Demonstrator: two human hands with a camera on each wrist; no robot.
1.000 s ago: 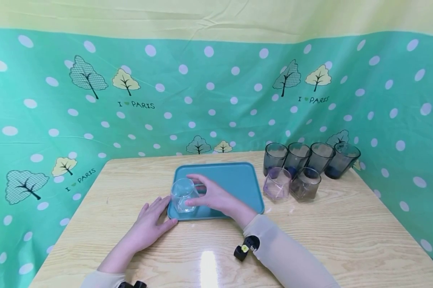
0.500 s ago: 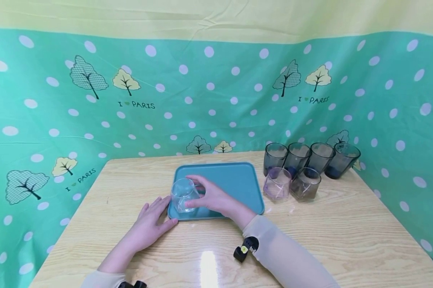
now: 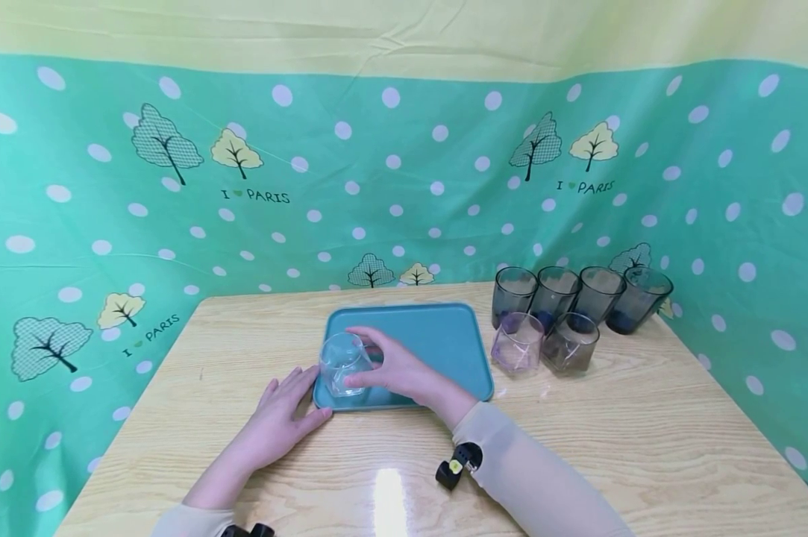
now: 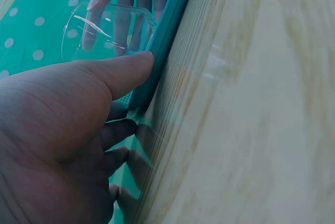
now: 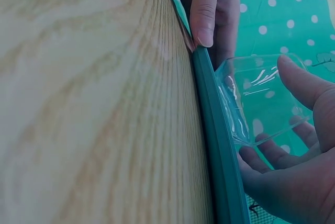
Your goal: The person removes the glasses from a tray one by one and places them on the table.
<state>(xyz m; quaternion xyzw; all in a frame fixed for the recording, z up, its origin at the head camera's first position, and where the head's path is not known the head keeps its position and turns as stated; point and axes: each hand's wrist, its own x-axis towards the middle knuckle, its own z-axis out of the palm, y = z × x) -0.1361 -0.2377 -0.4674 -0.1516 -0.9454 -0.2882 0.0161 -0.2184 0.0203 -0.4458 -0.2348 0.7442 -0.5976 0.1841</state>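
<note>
A clear glass (image 3: pixel 342 365) stands upright at the left end of the blue-green tray (image 3: pixel 437 328). My right hand (image 3: pixel 400 365) holds the glass from its right side. In the right wrist view the thumb (image 5: pixel 301 80) lies against the near side of the clear glass, and the fingers reach round its far side. My left hand (image 3: pixel 279 414) rests at the tray's front left corner. Its thumb (image 4: pixel 128 75) touches the tray's front edge, while the other fingers lie along the left edge, fairly straight.
Right of the tray stand a pinkish glass (image 3: pixel 518 347) and a brownish glass (image 3: pixel 570 347). Behind them is a row of several tall dark glasses (image 3: pixel 558 291). A dotted green cloth (image 3: pixel 404 186) hangs behind the wooden table (image 3: pixel 578 462).
</note>
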